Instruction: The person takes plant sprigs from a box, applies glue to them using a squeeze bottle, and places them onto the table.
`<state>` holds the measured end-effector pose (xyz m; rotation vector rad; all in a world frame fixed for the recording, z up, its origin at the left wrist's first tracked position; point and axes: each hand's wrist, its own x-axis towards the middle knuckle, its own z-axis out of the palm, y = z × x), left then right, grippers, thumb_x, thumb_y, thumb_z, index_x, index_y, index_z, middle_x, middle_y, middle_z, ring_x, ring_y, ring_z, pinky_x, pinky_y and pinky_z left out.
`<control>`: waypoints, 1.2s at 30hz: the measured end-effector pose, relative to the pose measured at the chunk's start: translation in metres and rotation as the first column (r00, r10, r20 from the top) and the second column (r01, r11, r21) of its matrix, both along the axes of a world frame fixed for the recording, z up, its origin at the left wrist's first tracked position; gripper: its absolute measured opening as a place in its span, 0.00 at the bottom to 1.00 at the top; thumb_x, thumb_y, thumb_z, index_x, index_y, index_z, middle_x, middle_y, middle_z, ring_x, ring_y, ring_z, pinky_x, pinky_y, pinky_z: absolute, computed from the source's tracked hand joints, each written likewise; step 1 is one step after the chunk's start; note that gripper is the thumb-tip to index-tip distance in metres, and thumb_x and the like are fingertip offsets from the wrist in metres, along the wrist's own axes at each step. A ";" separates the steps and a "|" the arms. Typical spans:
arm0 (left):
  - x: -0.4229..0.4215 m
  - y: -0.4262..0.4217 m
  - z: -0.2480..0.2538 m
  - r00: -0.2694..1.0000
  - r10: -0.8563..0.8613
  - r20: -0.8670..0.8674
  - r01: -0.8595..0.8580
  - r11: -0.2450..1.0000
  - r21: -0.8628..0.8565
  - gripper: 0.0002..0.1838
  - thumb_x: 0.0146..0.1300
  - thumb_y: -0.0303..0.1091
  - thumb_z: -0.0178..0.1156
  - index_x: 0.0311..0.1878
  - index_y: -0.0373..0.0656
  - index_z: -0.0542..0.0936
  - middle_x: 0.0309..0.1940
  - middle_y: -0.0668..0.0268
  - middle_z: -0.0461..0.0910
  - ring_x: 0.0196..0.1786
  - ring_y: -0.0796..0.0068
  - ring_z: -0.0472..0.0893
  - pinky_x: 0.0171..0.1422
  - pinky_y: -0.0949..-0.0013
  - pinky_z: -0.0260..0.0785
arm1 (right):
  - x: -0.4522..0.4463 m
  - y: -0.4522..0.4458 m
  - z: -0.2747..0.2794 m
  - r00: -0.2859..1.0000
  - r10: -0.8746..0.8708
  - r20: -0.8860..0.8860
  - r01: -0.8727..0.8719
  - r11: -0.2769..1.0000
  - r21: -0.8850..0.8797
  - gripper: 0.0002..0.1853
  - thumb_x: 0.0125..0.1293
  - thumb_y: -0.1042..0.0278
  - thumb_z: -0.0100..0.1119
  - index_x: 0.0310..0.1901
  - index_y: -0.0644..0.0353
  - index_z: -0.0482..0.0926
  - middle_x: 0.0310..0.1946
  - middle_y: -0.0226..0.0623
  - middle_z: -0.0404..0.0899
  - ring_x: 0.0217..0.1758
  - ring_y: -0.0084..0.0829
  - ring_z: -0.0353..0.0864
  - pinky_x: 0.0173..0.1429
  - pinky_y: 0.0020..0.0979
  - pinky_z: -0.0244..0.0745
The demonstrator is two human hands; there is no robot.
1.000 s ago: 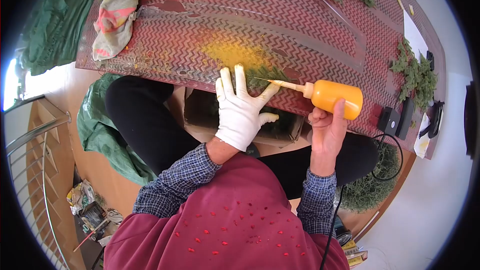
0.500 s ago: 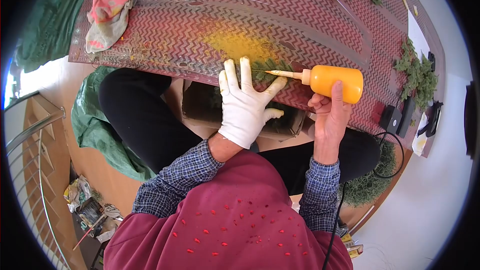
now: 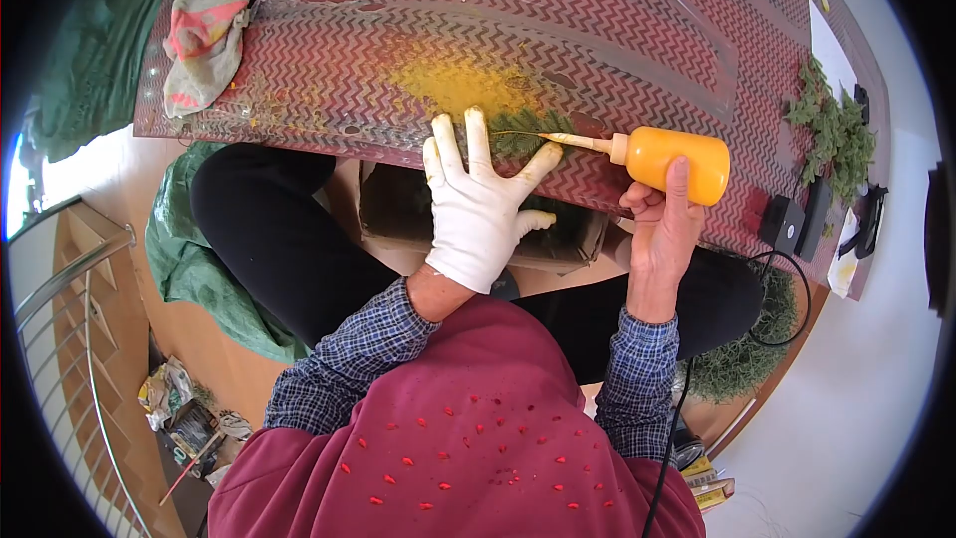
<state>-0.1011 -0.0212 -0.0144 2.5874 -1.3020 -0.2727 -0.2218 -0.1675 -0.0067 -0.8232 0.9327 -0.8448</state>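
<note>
My left hand (image 3: 473, 209), in a white glove with yellow-stained fingertips, lies with its fingers spread at the near edge of the table. Between its fingers a small green needle sprig (image 3: 515, 142) rests on the patterned cover; whether the fingertips press on it I cannot tell. My bare right hand (image 3: 665, 229) is closed round a yellow squeeze bottle (image 3: 682, 164), tipped on its side. Its long nozzle (image 3: 578, 141) points left over the sprig, and a thin line extends from the tip. Yellow residue (image 3: 463, 85) coats the cover just beyond the fingers.
A stained cloth (image 3: 207, 30) lies at the table's left end. Green branches (image 3: 835, 130) sit at the right, near a black device (image 3: 782, 224) with a cable. A cardboard box (image 3: 383, 224) stands under the table edge, between my legs.
My left hand has shifted slightly left in view. The bottle has moved a little to the right, its nozzle still over the sprig; more of the sprig shows now.
</note>
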 end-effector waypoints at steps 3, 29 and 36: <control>0.000 0.000 0.000 1.000 -0.006 0.006 0.006 1.000 0.002 0.42 0.41 0.58 0.72 0.65 0.80 0.71 0.70 0.36 0.54 0.71 0.26 0.51 0.74 0.36 0.45 | -0.004 -0.001 0.001 1.000 -0.019 0.004 0.019 1.000 0.006 0.14 0.70 0.63 0.59 0.48 0.65 0.77 0.36 0.42 0.84 0.23 0.25 0.81 0.28 0.26 0.82; -0.002 -0.002 -0.003 0.995 -0.046 0.088 0.045 0.999 0.014 0.41 0.42 0.60 0.71 0.65 0.79 0.71 0.70 0.34 0.53 0.69 0.25 0.53 0.72 0.37 0.48 | -0.034 -0.013 -0.006 0.991 -0.129 0.031 0.129 0.992 -0.005 0.14 0.70 0.62 0.60 0.48 0.63 0.76 0.36 0.41 0.84 0.23 0.25 0.81 0.27 0.27 0.82; -0.002 -0.002 -0.005 0.994 -0.049 0.096 0.046 0.998 0.033 0.42 0.42 0.60 0.70 0.66 0.81 0.69 0.70 0.36 0.54 0.70 0.26 0.53 0.71 0.34 0.46 | -0.040 -0.016 -0.008 0.989 -0.143 0.040 0.143 0.990 0.017 0.15 0.69 0.61 0.61 0.49 0.63 0.76 0.35 0.40 0.84 0.23 0.26 0.81 0.27 0.27 0.82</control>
